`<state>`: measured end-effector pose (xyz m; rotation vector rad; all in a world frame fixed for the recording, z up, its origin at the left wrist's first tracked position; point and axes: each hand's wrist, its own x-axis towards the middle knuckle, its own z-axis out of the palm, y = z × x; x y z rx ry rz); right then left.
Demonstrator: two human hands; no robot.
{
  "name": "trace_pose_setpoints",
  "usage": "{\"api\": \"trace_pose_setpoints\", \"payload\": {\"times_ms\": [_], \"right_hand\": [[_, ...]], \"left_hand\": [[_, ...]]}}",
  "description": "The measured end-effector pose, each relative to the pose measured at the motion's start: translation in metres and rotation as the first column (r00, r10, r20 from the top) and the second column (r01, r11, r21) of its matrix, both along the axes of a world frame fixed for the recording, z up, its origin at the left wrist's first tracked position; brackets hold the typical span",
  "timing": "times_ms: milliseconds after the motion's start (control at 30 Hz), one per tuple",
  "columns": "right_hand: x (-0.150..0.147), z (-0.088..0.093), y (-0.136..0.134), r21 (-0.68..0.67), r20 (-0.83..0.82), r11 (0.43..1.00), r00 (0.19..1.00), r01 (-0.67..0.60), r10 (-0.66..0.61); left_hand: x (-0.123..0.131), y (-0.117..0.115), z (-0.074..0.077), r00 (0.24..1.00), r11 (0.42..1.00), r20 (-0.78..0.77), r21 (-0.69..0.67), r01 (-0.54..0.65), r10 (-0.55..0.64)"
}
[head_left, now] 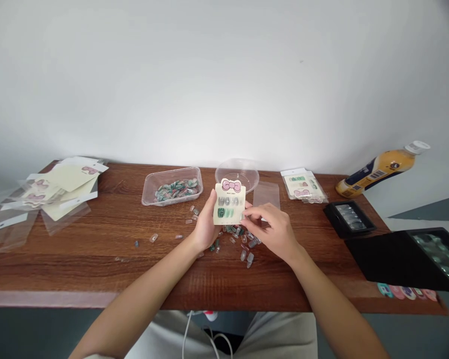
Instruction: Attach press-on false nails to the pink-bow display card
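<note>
My left hand (pixel 205 224) grips the left edge of a cream card (pixel 230 199) with a pink bow at its top, held up over the table. Two rows of press-on nails, grey-clear above and green below, are fixed to it. At the card's lower right, my right hand (pixel 271 227) pinches a small pale green press-on nail (pixel 242 217) against or just at the card's surface; whether it touches cannot be made out. Beneath both hands lie loose press-on nails (pixel 250 258), clear, green and reddish, partly hidden by the card and fingers.
A clear plastic tub (pixel 145 194) holds many nails; behind the card stands a round clear container (pixel 237 167). Blank cards and plastic sleeves (pixel 71 182) pile at left. To the right are packed cards (pixel 303 185), a tilted orange drink bottle (pixel 381 169) and black nail boxes (pixel 347 219).
</note>
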<state>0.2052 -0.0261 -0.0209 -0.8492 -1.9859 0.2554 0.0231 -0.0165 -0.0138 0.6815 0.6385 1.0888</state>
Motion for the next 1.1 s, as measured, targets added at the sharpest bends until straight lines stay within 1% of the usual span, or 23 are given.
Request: {"api": "trace_pose_setpoints", "payload": {"times_ms": [133,267,367,567,800,1100], "right_hand": [[-0.0003,-0.0002,0.0007,0.02,0.003,1.0,1.0,0.008,-0.008],[-0.001,-0.0001,0.0008,0.043,-0.005,0.999,1.0,-0.002,0.002],[-0.0019,-0.0003,0.0004,0.051,-0.003,0.999,1.0,-0.004,0.005],[-0.0029,-0.0001,-0.0003,0.059,0.007,0.998,1.0,-0.003,0.003],[-0.0021,-0.0006,0.0003,0.055,0.011,0.998,1.0,0.013,-0.013],[-0.0014,-0.0018,0.0009,0.067,0.014,0.998,1.0,0.012,-0.013]], "left_hand": [[0.0007,-0.002,-0.0008,1.0,0.999,0.013,-0.046,0.002,-0.002],[0.0011,-0.0026,-0.001,0.998,0.998,0.056,-0.059,0.025,-0.022],[0.0016,-0.0025,-0.0019,0.998,0.997,0.062,-0.067,0.029,-0.025],[0.002,-0.0026,-0.0039,0.999,0.998,0.044,-0.06,0.016,-0.013],[0.0017,-0.0031,-0.0019,0.998,0.998,0.069,-0.064,0.016,-0.011],[0.0011,-0.003,-0.0019,0.999,0.999,0.043,-0.037,0.017,-0.016]]}}
